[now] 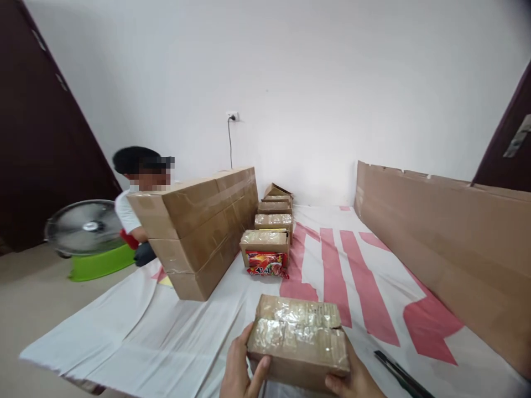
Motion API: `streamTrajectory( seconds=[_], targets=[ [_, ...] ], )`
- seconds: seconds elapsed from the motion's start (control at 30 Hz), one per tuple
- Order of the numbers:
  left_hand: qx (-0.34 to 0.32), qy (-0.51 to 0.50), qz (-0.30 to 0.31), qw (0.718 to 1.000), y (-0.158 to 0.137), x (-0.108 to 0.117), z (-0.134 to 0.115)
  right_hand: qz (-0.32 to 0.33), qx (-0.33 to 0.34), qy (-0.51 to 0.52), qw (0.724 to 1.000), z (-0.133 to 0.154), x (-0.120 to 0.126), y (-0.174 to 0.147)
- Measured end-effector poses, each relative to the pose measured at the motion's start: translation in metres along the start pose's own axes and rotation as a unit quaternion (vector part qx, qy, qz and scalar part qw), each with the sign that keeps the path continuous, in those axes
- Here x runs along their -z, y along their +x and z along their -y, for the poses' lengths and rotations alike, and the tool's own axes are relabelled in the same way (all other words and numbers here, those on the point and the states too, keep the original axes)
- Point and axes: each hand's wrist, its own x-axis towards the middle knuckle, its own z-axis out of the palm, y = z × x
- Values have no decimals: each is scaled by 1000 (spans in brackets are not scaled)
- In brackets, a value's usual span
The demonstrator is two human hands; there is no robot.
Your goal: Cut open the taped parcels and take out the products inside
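Observation:
A small cardboard box [298,337], its top covered in shiny clear tape, is at the near edge of the cloth-covered table. My left hand [243,365] grips its left side, thumb on the near face. On the right side, my right hand [352,370] grips the box too, with the thumb at the near lower corner. A seam runs across the box's top. Just right of my right hand lies a dark, narrow tool [400,373], perhaps a box cutter. Farther off, a red snack packet [267,264] leans against a small carton [264,239].
Stacked larger cartons [207,221] form a wall at left. Behind the packet, several small boxes [274,220] stand in a row. A cardboard panel [435,249] edges the right side. A person in a cap [139,160] is behind the stack, near a fan [89,226].

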Motion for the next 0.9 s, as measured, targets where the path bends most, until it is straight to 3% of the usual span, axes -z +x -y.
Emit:
streamTrajectory(
  seconds=[0.13,0.27,0.33,0.47,0.63,0.9],
  targets=[
    [-15,-97,40,994,-6,-11,-17,6,-53,-68,996,-3,32,-32],
    [-13,-168,59,984,10,-14,-23,32,-71,-160,984,-37,49,-58],
    [-8,-206,78,975,16,-16,-22,5,-80,-271,959,-55,59,-66],
    [8,-284,105,953,15,-22,-18,-68,-152,-441,882,-78,78,-77],
    [12,-337,94,937,7,-26,-20,2,-190,-474,860,-87,84,-81],
    [0,-334,92,938,7,-26,-21,-36,-175,-483,857,-90,71,-80]
  ],
)
